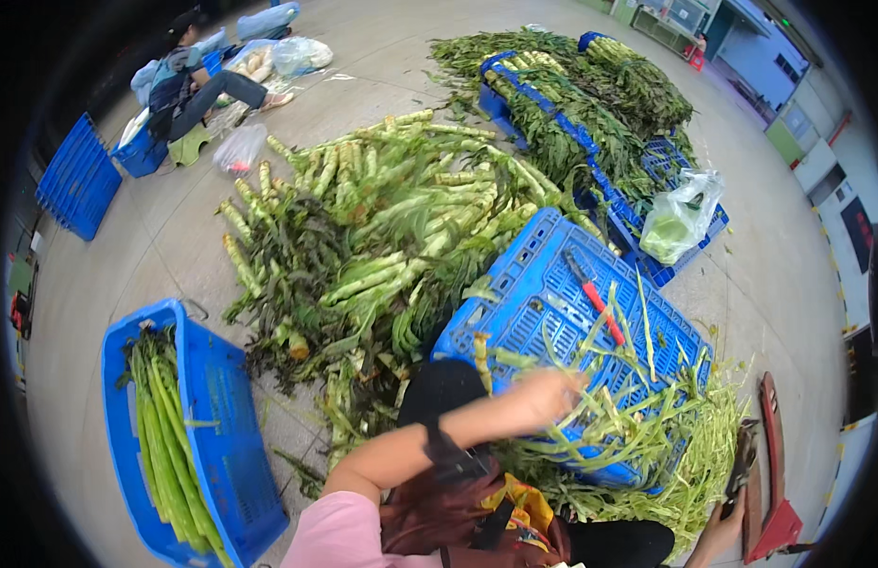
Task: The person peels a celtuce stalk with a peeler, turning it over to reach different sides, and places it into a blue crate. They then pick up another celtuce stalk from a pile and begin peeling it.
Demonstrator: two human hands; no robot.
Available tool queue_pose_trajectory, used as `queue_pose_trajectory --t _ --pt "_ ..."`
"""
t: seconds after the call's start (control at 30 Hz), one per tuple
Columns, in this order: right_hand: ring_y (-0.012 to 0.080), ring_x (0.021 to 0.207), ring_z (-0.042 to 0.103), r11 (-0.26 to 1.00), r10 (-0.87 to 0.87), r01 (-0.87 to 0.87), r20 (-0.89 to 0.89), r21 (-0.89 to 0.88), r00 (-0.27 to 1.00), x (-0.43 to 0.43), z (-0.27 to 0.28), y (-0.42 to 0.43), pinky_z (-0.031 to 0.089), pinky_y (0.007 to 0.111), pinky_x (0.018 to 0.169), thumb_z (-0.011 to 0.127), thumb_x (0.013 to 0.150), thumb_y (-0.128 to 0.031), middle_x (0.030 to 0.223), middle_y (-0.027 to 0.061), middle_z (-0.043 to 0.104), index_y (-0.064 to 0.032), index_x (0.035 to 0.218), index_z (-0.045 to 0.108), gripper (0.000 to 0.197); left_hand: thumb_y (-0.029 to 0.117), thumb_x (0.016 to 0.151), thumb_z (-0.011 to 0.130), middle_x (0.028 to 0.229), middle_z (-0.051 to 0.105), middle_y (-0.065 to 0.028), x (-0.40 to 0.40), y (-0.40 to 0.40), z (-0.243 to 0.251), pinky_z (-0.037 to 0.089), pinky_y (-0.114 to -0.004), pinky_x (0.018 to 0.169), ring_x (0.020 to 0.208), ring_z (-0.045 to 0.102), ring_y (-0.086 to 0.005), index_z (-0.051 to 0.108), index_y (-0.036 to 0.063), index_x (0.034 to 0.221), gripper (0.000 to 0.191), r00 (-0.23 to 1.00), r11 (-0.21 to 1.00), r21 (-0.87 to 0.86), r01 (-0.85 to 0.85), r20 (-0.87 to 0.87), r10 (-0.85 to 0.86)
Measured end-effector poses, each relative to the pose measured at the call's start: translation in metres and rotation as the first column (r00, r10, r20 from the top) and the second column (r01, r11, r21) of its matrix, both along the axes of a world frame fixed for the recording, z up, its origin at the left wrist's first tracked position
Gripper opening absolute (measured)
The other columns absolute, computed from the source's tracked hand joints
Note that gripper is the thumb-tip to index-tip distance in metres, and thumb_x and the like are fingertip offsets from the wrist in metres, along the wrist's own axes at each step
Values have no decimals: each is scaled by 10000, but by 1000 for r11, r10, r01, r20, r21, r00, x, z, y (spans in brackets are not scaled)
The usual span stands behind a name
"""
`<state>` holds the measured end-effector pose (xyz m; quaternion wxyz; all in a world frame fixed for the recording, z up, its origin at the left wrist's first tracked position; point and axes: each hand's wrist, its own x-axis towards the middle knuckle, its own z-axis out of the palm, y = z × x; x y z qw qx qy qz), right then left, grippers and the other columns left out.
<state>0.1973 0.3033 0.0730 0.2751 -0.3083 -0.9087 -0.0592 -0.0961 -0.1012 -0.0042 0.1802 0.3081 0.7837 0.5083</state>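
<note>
My left hand [549, 399], blurred, hangs over the near part of an upturned blue plastic crate [481, 319]. Pale green peelings [623, 426] lie under and around it; whether its fingers hold any cannot be seen. A red-handled peeler or knife [602, 312] lies on the crate. At the lower right edge, my right hand [726, 529] has its fingers around a dark object [740, 461], apparently a tool, beside a red metal piece [772, 525]. Unpeeled celtuce stems with leaves [410, 234] are heaped beyond my knees.
At left, a blue basket [219, 426] holds long green celtuce stems [162, 454]. Leafy bundles [566, 142] fill blue crates at the back right, near a plastic bag [684, 216]. A person [190, 92] sits at the back left by stacked blue crates [80, 177].
</note>
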Motion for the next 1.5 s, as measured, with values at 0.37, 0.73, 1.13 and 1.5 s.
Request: queue_pose_trajectory --t 0.37,0.73,1.13,1.5 --pt "375 797 653 995 -10 59 494 -83 870 -23 -12 -114 525 448 679 722 861 -257 949 181 698 -122 1293 607 467 301 829 713 1075 656 -239 -269 -175 -200 465 -489 942 1043 602 -412 648 -24 1116 438 801 525 -654 -545 -221 556" --pt "363 661 661 992 -20 87 561 -92 828 -20 -41 -111 523 446 594 703 870 -304 829 162 706 -181 1308 604 465 491 766 795 953 693 -166 -208 -214 -180 522 -396 722 790 648 -284 686 -47 996 595 762 820 -390 -419 340 551" --pt "412 882 622 917 68 10 181 -399 981 2 -79 -95 504 450 742 730 708 -4 963 206 608 -52 1314 575 627 122 833 763 808 627 -25 49 -215 21 463 -242 563 619 559 -79 580 18 1115 352 747 890 -189 -416 487 452" --pt "85 603 492 478 -73 -203 -268 -855 961 -7 -45 -117 430 266 563 733 835 -156 684 5 566 -79 1312 576 507 224 721 806 1118 669 -176 117 -2 22 499 -361 914 1038 656 -269 530 -18 1285 672 984 943 -291 161 125 -130"
